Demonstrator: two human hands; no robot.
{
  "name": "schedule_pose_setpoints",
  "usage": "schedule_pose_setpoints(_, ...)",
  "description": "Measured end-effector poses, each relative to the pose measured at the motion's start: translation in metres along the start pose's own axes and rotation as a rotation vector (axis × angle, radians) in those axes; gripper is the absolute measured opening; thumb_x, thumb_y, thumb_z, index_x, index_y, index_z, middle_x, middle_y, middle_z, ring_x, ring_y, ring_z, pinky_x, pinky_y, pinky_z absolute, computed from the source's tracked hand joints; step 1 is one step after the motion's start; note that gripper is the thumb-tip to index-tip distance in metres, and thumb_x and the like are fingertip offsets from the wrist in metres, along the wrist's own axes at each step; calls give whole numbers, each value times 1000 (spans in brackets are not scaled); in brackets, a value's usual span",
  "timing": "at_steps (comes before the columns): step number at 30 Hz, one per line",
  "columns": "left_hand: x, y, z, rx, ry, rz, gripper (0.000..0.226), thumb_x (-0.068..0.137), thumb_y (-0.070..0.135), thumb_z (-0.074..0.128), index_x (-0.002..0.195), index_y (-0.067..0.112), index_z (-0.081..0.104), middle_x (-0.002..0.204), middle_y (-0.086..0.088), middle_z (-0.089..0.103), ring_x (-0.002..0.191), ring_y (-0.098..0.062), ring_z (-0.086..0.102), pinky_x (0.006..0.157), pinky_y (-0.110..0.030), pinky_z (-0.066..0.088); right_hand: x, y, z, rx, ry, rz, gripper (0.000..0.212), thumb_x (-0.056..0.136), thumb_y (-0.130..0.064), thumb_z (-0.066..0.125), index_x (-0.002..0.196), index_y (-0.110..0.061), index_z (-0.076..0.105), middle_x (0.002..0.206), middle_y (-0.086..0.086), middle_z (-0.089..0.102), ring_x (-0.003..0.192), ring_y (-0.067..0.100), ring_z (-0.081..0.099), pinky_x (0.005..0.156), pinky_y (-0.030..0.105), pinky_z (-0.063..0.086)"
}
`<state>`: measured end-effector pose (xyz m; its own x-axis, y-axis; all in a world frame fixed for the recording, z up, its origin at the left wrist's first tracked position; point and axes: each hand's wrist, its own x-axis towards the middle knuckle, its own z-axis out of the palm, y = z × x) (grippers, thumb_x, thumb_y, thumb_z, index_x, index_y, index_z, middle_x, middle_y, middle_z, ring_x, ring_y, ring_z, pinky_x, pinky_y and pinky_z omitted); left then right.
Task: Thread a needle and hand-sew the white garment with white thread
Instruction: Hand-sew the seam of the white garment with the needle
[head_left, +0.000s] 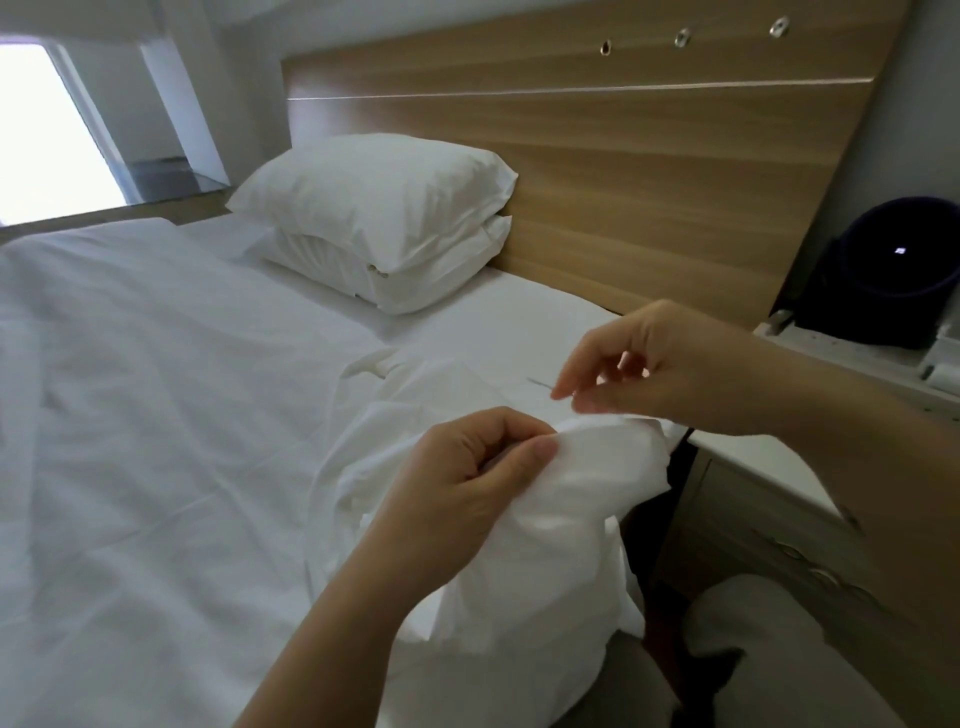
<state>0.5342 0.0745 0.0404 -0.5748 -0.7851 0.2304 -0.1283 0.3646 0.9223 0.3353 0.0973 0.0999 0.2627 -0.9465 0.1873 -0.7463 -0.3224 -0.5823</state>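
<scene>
In the head view a stitch appears to be in hand: the thin silver steel needle (541, 385) is held clear of the cloth, just above and beyond the left fingertips. For a clean stitch, the fold should be drawn taut and the needle brought down close beside the left thumb, then the thread pulled through evenly. Whether any thread runs from the needle cannot be told, white being lost against white. The right hand (670, 369) is closed narrowly, thumb and forefinger pinched on one end of the needle, the other fingers loosely curled behind. A raised fold of the crumpled white cloth garment (597, 483) is pinched between thumb and forefinger of the left hand (457, 478), the remaining fingers curled beneath. From those fingers the garment hangs down toward the lap, beside the white-sheeted bed (156, 415).
</scene>
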Motion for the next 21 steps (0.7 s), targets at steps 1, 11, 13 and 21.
schedule_pose_setpoints(1, 0, 0, 0, -4, 4, -1, 23, 90, 26, 62, 72, 39, 69, 70, 18, 66, 67, 2, 59, 64, -13, 43, 0, 0, 0, -22, -30, 11, 24, 83, -18, 71, 79, -41, 68, 71, -27, 63, 65, -3, 53, 60, 11, 41)
schedule_pose_setpoints(11, 3, -3, 0, -80, 1, -30, 22, 90, 23, 62, 75, 36, 70, 68, 16, 65, 64, 0, 57, 62, -15, 43, 1, 5, 0, -96, -117, 83, 13, 79, -24, 65, 78, -35, 72, 81, -8, 69, 70, 2, 56, 64, 25, 48)
schedule_pose_setpoints(13, 3, -3, 1, -94, 1, -38, 22, 91, 21, 62, 75, 34, 70, 68, 15, 66, 64, 0, 57, 62, -15, 43, 1, 5, -1, -87, -106, 86, 13, 79, -23, 65, 77, -33, 73, 80, -9, 69, 69, 0, 56, 61, 22, 46)
schedule_pose_setpoints(21, 3, -2, 1, -119, -13, -61, 20, 89, 25, 62, 75, 35, 71, 69, 15, 66, 65, 0, 58, 61, -15, 44, 1, 7, -1, -101, -125, 115, 24, 82, -16, 67, 72, -37, 70, 80, -9, 69, 69, 7, 57, 66, 32, 51)
